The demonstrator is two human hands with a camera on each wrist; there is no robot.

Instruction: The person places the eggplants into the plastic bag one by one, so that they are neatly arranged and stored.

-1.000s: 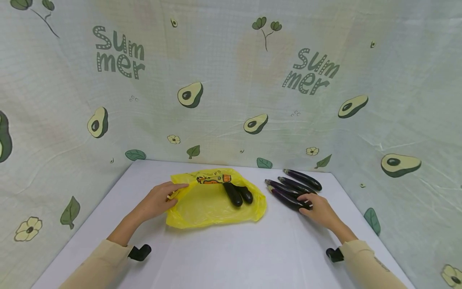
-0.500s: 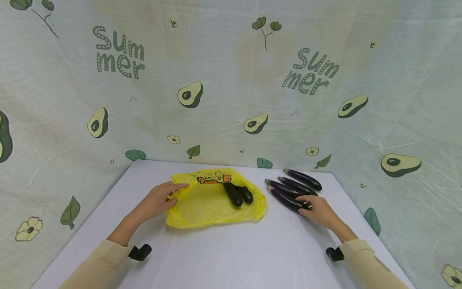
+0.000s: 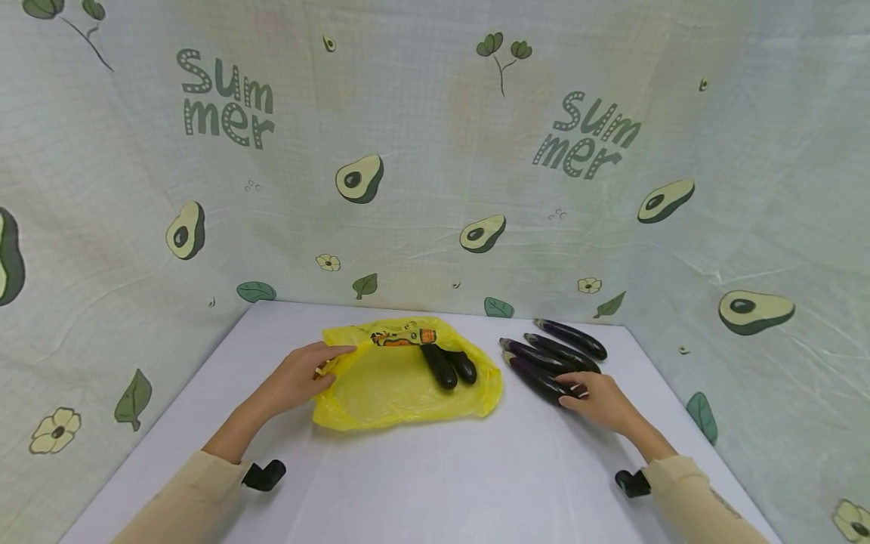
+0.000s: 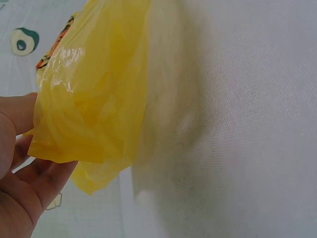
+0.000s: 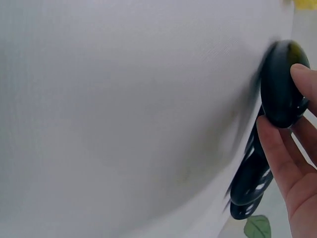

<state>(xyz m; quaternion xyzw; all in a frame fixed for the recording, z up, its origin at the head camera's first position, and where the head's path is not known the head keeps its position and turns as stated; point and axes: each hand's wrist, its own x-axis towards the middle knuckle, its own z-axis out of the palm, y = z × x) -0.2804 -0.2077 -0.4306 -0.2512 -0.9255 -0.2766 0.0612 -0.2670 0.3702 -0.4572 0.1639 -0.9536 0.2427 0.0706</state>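
Observation:
My left hand (image 3: 302, 375) pinches the left edge of a yellow plastic bag (image 3: 381, 389), whose mouth is spread apart. In the left wrist view the thin film of the bag (image 4: 99, 94) runs between thumb and fingers. Two dark eggplants (image 3: 438, 368) lie at the bag's right side, their far ends hidden under its printed upper layer. To the right, my right hand (image 3: 601, 404) holds the near end of the front eggplant (image 3: 533, 378). The right wrist view has thumb and fingers on either side of that eggplant's rounded end (image 5: 280, 87).
Several more eggplants (image 3: 564, 347) lie side by side just behind the held one. The white table (image 3: 435, 476) ends at a patterned cloth (image 3: 421, 189), which rises behind and along both sides.
My right hand has shifted slightly toward the front edge, and the near end of the front eggplant has come apart a little from its neighbour. The left hand and bag have stayed put.

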